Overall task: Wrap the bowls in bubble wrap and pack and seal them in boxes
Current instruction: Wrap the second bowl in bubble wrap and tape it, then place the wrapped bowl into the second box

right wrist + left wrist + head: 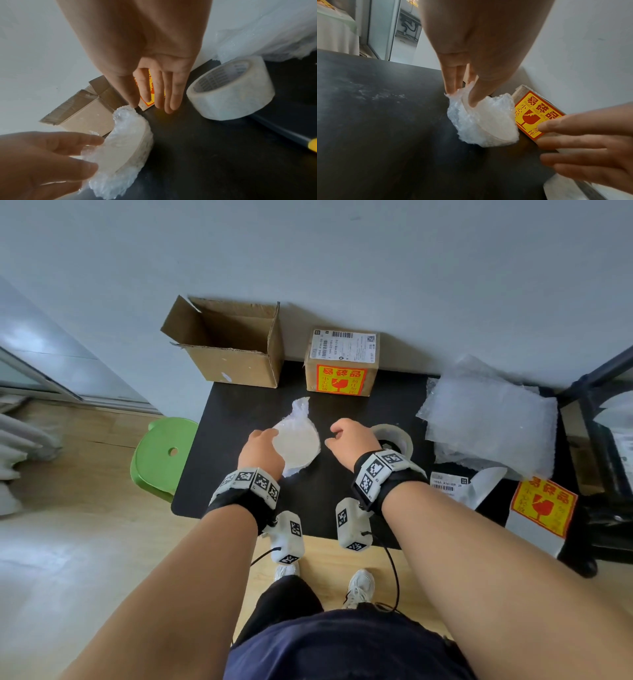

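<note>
On the black desk (pixel 239 405), an open box (pixel 226 344) and a sealed box (pixel 342 364) stood along the far edge, while the left hand (pixel 262 451) gripped the bubble-wrapped bowl (pixel 298 445) mid-desk, and the right hand (pixel 352 440) hovered beside it, fingers (pixel 171 94) relaxed, holding nothing.

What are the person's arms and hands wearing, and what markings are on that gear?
Both forearms are bare, with no sleeves or gloves. Each wrist carries a black strap topped by white blocks printed with black square-code markers. A white camera pod with similar markers hangs under each wrist, trailing a thin black cable.
</note>
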The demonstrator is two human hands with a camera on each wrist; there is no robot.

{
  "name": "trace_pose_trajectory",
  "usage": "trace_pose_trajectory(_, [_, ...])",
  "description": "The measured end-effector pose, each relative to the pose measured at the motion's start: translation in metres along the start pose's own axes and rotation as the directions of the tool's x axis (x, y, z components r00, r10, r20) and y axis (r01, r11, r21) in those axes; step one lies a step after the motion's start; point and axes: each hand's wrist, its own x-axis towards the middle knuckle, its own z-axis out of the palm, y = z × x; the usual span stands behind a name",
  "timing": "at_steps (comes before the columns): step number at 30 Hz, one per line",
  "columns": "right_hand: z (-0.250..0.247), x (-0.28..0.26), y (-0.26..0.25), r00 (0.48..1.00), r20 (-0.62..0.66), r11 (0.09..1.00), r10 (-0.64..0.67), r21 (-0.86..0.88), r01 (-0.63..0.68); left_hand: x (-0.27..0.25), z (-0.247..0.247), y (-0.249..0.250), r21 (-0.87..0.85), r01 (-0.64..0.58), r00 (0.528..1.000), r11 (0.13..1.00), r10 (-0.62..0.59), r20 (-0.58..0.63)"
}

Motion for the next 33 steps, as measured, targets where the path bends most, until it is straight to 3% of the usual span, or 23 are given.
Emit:
trace_pose_trajectory(7, [0.026,0.013,-0.009,0.982,0.153,0.992,0.113,-0.07,-0.103,0.0,0.004,-0.019,-0.108,-0.079,0.997,0.991,0.08,-0.001])
trace_pose_trajectory(10, [0.037,0.024,-0.017,0.964,0.135,0.973,0.227,0.002,-0.229,0.009,-0.007,-0.022,-0.111,-0.129,0.99,0.985,0.135,0.051])
trace_pose_trajectory(15, [0.055,0.037,-0.033,0.892,0.075,0.873,0.446,0.182,-0.452,0.024,-0.02,-0.031,-0.128,-0.218,0.959,0.968,0.237,0.153])
trace_pose_trajectory(18, [0.059,0.044,-0.04,0.879,0.065,0.863,0.472,0.167,-0.476,0.04,-0.028,-0.035,-0.126,-0.243,0.943,0.962,0.264,0.201])
trace_pose_trajectory(23, [0.047,0.043,-0.064,0.899,-0.001,0.884,0.437,0.183,-0.43,0.066,-0.05,-0.036,-0.125,-0.286,0.916,0.95,0.31,0.255])
trace_pose_trajectory(25, [0.037,0.043,-0.073,0.902,-0.07,0.885,0.427,0.239,-0.4,0.072,-0.064,-0.03,-0.157,-0.327,0.923,0.932,0.35,0.158])
trace_pose_trajectory(27, [0.026,0.043,-0.083,0.891,-0.169,0.871,0.422,0.348,-0.347,0.078,-0.085,-0.022,-0.166,-0.379,0.925,0.911,0.375,-0.053])
trace_pose_trajectory(30, [0.006,0.042,-0.102,0.859,-0.275,0.825,0.432,0.505,-0.253,0.094,-0.123,-0.015,-0.158,-0.438,0.871,0.885,0.375,-0.316])
trace_pose_trajectory(33, [-0.008,0.046,-0.123,0.828,-0.332,0.749,0.452,0.645,-0.151,0.122,-0.155,-0.017,-0.11,-0.423,0.834,0.899,0.34,-0.434])
